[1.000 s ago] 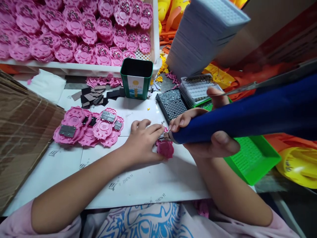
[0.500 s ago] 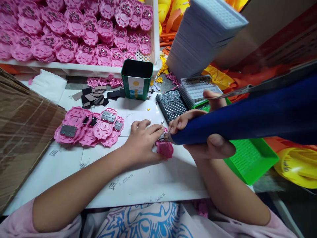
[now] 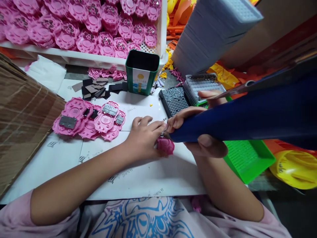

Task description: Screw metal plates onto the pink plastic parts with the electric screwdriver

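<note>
My left hand (image 3: 145, 137) presses a pink plastic part (image 3: 166, 146) onto the white work surface, with thumb and forefinger on either side of it. My right hand (image 3: 198, 132) is wrapped round a thick blue electric screwdriver (image 3: 237, 115). Its tip points left and down at the pink part, close to my left fingertips. The bit's exact contact with the part is hidden by the tool and fingers. Left of my hands, several pink plastic shells (image 3: 105, 124) lie overlapped, some bearing grey metal plates (image 3: 68, 122).
A black tray of small screws (image 3: 175, 100) and a green basket (image 3: 250, 158) stand on the right. Behind are a green tin (image 3: 142, 72), dark flat pieces (image 3: 95, 87) and a white crate (image 3: 81, 58) of pink shells. A cardboard box (image 3: 22, 125) borders the left.
The camera view has shifted a little, so the crate and tin sit slightly higher and further right. Both hands keep nearly the same pose, and the screwdriver stays at the pink part.
</note>
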`<state>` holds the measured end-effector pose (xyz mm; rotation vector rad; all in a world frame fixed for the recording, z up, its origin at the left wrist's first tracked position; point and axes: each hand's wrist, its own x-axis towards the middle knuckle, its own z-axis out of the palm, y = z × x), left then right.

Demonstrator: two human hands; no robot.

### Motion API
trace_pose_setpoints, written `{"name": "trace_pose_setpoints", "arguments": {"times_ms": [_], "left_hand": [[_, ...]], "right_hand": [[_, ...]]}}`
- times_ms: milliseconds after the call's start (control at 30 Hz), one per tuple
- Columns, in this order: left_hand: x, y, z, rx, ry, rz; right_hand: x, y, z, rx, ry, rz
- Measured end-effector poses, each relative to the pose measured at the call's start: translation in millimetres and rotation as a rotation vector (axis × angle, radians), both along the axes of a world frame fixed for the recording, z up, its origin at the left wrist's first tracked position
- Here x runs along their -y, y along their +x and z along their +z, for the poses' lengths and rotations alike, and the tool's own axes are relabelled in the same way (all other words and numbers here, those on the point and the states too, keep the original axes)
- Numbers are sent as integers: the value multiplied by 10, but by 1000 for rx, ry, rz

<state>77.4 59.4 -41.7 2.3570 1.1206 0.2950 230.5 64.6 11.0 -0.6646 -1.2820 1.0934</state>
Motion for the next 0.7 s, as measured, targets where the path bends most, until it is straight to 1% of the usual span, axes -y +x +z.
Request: {"name": "trace_pose_setpoints", "arguments": {"times_ms": [133, 233, 333, 433, 500, 600, 667, 700], "left_hand": [[13, 0, 14, -30, 5, 9], [17, -18, 38, -41, 7, -11], [19, -36, 63, -59, 15, -36], [49, -19, 83, -96, 13, -45], [94, 19, 93, -112, 19, -23], [162, 73, 131, -125, 64, 29], [172, 56, 206, -159, 109, 67], [161, 19, 267, -182, 130, 88]], "right_hand": [[-27, -8, -34, -13, 0, 11], [-18, 50, -37, -82, 5, 20], [12, 159, 37, -147, -22, 26], [37, 264, 145, -185, -30, -17], [41, 310, 186, -218, -15, -43], [26, 340, 172, -246, -33, -63], [8, 345, 133, -256, -61, -87], [-2, 348, 111, -263, -72, -99]]}}
